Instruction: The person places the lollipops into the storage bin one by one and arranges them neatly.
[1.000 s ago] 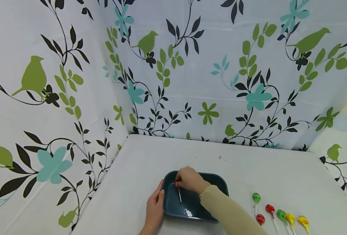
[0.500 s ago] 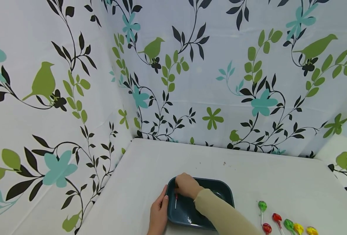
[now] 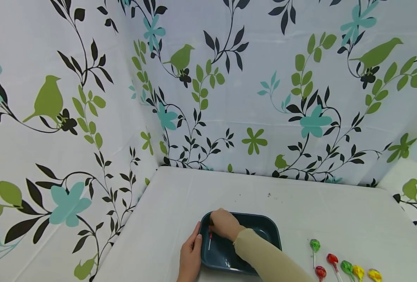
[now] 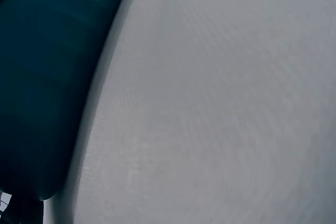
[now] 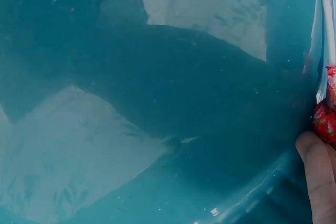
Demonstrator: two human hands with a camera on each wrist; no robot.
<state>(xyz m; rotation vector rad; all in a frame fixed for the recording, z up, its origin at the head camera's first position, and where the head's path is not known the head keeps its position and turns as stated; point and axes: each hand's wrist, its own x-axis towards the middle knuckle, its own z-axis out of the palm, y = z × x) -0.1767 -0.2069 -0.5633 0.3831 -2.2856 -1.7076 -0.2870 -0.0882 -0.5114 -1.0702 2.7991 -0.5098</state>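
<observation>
A dark blue-green rectangular tray (image 3: 229, 258) stands on the white table. My left hand (image 3: 190, 254) lies along its left side, fingers straight against the outer wall and thumb near the rim. Inside the tray's far left corner, my right hand (image 3: 225, 224) pinches a red lollipop (image 3: 210, 235), its white stick pointing toward me. In the right wrist view, fingertips (image 5: 317, 166) touch the red wrapped head (image 5: 326, 119) at the right edge; most of that hand is out of frame. The left wrist view shows the tray's outer wall (image 4: 47, 77) but no fingers.
Right of the tray lie loose lollipops: a green one (image 3: 314, 245), red ones (image 3: 332, 259) (image 3: 320, 272), another green one (image 3: 347, 267) and yellow ones (image 3: 358, 272) (image 3: 374, 275). A patterned curtain (image 3: 251, 98) rises behind the table (image 3: 300, 203).
My right hand has gone slightly lower into the tray's far left corner with the red lollipop, whose stick has swung leftward. My left hand stays at the tray's side; the head view has shifted slightly.
</observation>
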